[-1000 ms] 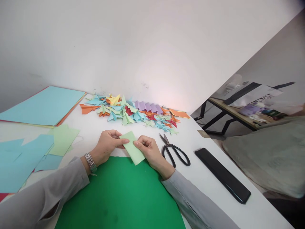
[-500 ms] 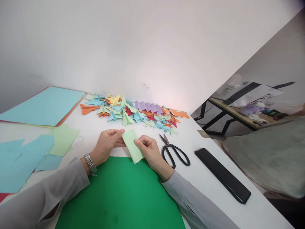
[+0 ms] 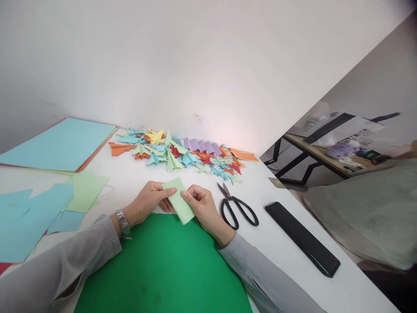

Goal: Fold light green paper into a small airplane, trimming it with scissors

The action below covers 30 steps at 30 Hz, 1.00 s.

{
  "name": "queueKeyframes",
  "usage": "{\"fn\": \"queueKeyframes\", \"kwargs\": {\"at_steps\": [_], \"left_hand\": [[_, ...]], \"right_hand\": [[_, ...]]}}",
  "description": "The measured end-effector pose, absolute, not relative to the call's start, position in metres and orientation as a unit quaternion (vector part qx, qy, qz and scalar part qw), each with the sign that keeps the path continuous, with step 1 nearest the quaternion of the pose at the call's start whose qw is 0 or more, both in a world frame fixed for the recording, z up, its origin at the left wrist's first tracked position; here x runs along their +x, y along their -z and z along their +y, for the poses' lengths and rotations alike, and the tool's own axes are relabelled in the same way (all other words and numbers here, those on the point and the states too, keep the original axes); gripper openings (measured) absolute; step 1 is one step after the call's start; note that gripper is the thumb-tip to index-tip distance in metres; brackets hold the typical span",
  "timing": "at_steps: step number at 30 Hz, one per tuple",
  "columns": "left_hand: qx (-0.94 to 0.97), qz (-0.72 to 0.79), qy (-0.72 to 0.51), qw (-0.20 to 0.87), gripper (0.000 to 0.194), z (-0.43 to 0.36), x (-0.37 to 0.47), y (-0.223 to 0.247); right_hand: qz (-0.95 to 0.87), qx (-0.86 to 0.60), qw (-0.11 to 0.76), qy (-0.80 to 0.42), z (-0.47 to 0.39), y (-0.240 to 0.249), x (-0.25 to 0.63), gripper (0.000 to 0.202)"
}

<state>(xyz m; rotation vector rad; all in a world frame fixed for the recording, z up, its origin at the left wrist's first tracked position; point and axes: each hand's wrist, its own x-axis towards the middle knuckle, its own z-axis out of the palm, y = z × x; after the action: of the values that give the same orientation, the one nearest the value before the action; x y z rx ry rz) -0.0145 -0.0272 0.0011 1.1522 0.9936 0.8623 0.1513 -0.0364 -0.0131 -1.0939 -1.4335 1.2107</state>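
At the green sheet's (image 3: 163, 265) twelve-o'clock edge, I see a light-green paper (image 3: 183, 208), pinched by the left hand (image 3: 153, 198) at its nine-o'clock side and by the right hand (image 3: 204, 206) at three. Out from that paper, folded paper shapes (image 3: 174, 163) heap at twelve, scissors (image 3: 229, 198) lie at three near the right hand, and a black bar (image 3: 302, 239) at four.

The person's left hand (image 3: 150, 198) and right hand (image 3: 206, 208) pinch a pale-green paper rectangle (image 3: 182, 208) — black-handled metal scissors (image 3: 230, 198) lie nearby.
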Motion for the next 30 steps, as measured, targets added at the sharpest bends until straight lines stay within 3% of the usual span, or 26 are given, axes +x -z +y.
{"fn": "queueKeyframes", "kwargs": {"at_steps": [11, 21, 25, 30], "left_hand": [[0.580, 0.469, -0.355, 0.564, 0.044, -0.030, -0.017, 0.000], [0.513, 0.413, -0.386, 0.646, 0.023, -0.027, -0.022, 0.001], [0.524, 0.411, -0.407, 0.626, 0.030, -0.029, -0.018, -0.001], [0.608, 0.445, -0.335, 0.565, 0.039, -0.033, -0.009, -0.002]], "right_hand": [[-0.568, -0.435, 0.464, -0.522, -0.035, 0.014, 0.152, 0.038], [-0.541, -0.425, 0.479, -0.544, -0.033, 0.014, 0.155, 0.037], [-0.539, -0.418, 0.487, -0.546, -0.034, 0.015, 0.154, 0.036], [-0.547, -0.411, 0.477, -0.551, -0.037, 0.012, 0.151, 0.036]]}}
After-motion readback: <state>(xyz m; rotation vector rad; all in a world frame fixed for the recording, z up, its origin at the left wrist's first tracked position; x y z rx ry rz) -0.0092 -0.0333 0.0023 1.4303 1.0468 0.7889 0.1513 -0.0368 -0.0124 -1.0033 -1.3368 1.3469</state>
